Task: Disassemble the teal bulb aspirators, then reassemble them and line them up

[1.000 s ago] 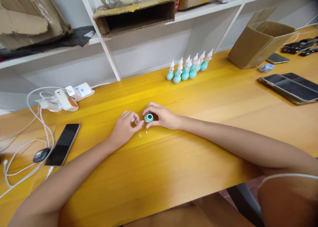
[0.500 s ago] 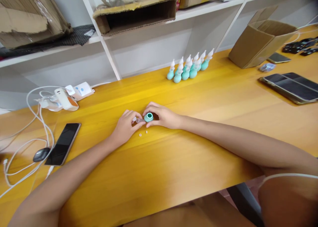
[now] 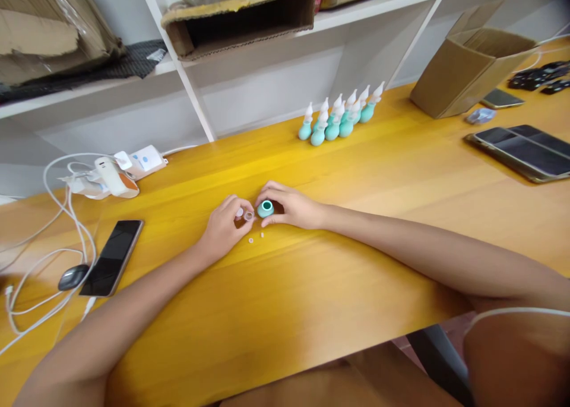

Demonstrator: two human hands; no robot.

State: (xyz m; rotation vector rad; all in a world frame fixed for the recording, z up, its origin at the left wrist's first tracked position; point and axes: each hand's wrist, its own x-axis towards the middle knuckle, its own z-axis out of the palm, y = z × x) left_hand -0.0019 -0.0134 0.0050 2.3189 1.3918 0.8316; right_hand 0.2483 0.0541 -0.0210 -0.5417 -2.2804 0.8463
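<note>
At the centre of the frame we see a small teal bulb (image 3: 266, 208) with a round opening facing up, sitting on the yellow wooden table (image 3: 312, 276) and gripped by our right hand (image 3: 291, 207), whose thumb and fingers curl around its sides. Just left of it, our left hand (image 3: 225, 229) pinches a small translucent piece (image 3: 247, 215) between thumb and fingertips, held right beside the bulb; it seems to be a little ring or cap, though it is too small and blurred for us to tell its shape for sure. Just below the two hands, two tiny pale bits (image 3: 256, 237) lie loose on the wood. Further up, right of centre, a cluster of teal bottles with white tips (image 3: 341, 119) stands upright near the back edge of the table. At the lower left a dark phone (image 3: 113, 256) lies flat, with a black mouse (image 3: 73, 276) just beside it and white cables (image 3: 48, 217) looping around them up to a white power strip (image 3: 133, 166) at the left. At the upper right an open cardboard box (image 3: 467, 68) rests on the table, and below it, at the right edge, dark tablets (image 3: 521, 151) lie stacked. White shelving (image 3: 187, 86) runs across the top of the frame, carrying a torn cardboard tray (image 3: 240, 18).
</note>
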